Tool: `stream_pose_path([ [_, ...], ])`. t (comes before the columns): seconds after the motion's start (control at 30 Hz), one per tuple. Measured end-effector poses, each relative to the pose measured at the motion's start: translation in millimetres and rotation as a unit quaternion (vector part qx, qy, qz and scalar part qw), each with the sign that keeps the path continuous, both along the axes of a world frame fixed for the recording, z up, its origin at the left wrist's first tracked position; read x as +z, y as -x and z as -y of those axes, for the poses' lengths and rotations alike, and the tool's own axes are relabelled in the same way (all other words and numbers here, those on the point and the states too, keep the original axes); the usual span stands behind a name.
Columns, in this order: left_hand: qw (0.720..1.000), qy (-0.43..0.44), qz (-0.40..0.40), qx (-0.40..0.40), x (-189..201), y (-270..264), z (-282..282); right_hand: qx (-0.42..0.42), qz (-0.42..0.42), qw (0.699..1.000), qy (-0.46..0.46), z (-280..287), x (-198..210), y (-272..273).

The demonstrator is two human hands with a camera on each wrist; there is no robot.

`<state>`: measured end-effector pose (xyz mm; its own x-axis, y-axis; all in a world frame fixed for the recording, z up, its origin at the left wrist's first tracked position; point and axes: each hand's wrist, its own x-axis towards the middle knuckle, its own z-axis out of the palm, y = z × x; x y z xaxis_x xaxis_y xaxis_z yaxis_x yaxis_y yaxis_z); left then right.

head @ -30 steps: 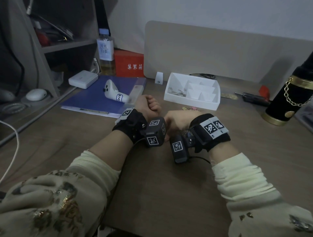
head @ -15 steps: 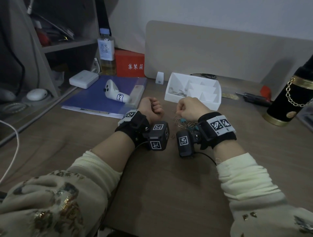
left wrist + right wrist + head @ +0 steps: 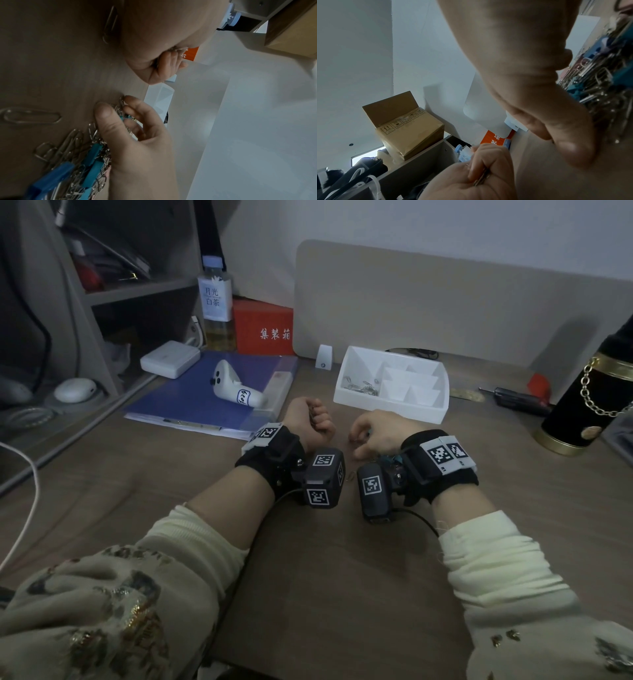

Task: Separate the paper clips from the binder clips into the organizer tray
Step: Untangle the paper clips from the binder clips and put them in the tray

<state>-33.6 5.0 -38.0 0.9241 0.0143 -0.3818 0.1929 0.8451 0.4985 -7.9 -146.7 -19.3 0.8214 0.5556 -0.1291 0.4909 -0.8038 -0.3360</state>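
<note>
Left hand: the left hand (image 3: 310, 422) rested on the desk (image 3: 342, 577) with its fingers curled into the palm; the right wrist view showed them closed on a few paper clips in the palm (image 3: 482, 178).
Right hand: the right hand (image 3: 378, 433) lay over the clip pile, thumb and fingertips pinching one paper clip (image 3: 122, 102) at the pile's far edge.
Clip pile: a tangle of silver paper clips (image 3: 75, 142) mixed with blue binder clips (image 3: 49, 177) lay on the desk beneath the right palm, mostly hidden in the head view.
Stray clips: one loose paper clip (image 3: 30, 115) lay flat on the desk beside the pile, and another (image 3: 109, 24) lay near the left wrist.
Organizer tray: the white organizer tray (image 3: 394, 405) stood on the desk just beyond both hands; its large left compartment held a small heap of silver clips (image 3: 363, 385), and what the smaller right compartments held could not be made out.
Surroundings: a blue folder (image 3: 191, 398) with a white controller (image 3: 236, 388) on it lay left of the tray, a red box (image 3: 263, 326) and a bottle (image 3: 215, 306) behind it, and a black cylinder with a gold chain (image 3: 589, 398) stood at the right.
</note>
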Motion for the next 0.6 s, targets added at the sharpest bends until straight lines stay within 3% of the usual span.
stream_pose_path([
  [0.6,1.0,0.011,-0.029,-0.004,-2.6,-4.0,2.3,0.014,0.026,0.998,0.048,-0.1,-3.9,-6.1],
])
